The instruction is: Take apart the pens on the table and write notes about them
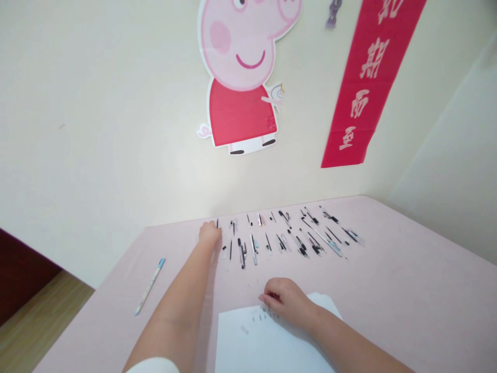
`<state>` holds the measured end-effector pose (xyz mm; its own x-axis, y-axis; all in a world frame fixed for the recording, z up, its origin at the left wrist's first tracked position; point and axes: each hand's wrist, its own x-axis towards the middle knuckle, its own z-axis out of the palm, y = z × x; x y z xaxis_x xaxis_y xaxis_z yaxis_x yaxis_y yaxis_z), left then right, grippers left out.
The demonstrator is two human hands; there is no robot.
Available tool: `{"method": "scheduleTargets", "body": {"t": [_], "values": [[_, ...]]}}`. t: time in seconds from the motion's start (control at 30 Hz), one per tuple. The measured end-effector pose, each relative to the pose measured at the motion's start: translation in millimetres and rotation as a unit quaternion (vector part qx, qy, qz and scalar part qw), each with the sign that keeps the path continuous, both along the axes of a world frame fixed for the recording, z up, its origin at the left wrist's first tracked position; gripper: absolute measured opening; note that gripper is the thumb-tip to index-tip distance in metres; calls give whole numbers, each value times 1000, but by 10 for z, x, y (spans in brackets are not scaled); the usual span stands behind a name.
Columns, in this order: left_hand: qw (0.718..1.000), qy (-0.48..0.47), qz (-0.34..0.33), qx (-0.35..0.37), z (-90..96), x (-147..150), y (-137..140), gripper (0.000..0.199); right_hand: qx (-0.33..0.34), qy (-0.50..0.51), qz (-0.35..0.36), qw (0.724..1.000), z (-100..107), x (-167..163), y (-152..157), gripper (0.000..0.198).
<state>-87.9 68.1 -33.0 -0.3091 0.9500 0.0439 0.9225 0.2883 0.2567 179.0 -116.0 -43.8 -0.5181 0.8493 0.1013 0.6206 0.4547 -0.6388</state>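
Observation:
My left hand [210, 233] is stretched out to the far left end of the rows of pen parts. Its fingers are curled, and a thin dark pen part [217, 223] shows right beside them; whether they grip it is hidden. Closer to me, my right hand [287, 300] rests curled at the top of some white paper [267, 347], thumb and fingers drawn together. I cannot make out anything inside it. Small dark marks or bits [260, 317] lie on the paper by its fingers, with a small greyish piece [244, 329] to their left.
Pen caps, refills and clear barrels lie in two rough rows [281, 242] on the pink tabletop [407, 274]. A pale pen with a blue end [150, 286] lies at the left. Behind the table, the wall carries a pig cutout [244, 111] and a red banner [359, 103].

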Motion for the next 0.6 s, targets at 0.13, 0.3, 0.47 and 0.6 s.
{"method": "scheduleTargets", "body": {"t": [0.13, 0.3, 0.47, 0.6], "values": [[998, -42, -29, 48, 115, -83, -38, 33, 0, 1, -2, 1000, -1, 7, 6, 26], [982, -88, -103, 133, 367, 69, -309, 24, -1, 3, -3, 1000, -9, 8, 22, 29], [943, -148, -284, 93, 518, 476, -1074, 13, -5, 16, -11, 1000, -37, 9, 31, 29], [865, -143, -464, -128, 585, 644, -1718, 16, 7, 21, -15, 1000, -52, 16, 25, 28]]}}
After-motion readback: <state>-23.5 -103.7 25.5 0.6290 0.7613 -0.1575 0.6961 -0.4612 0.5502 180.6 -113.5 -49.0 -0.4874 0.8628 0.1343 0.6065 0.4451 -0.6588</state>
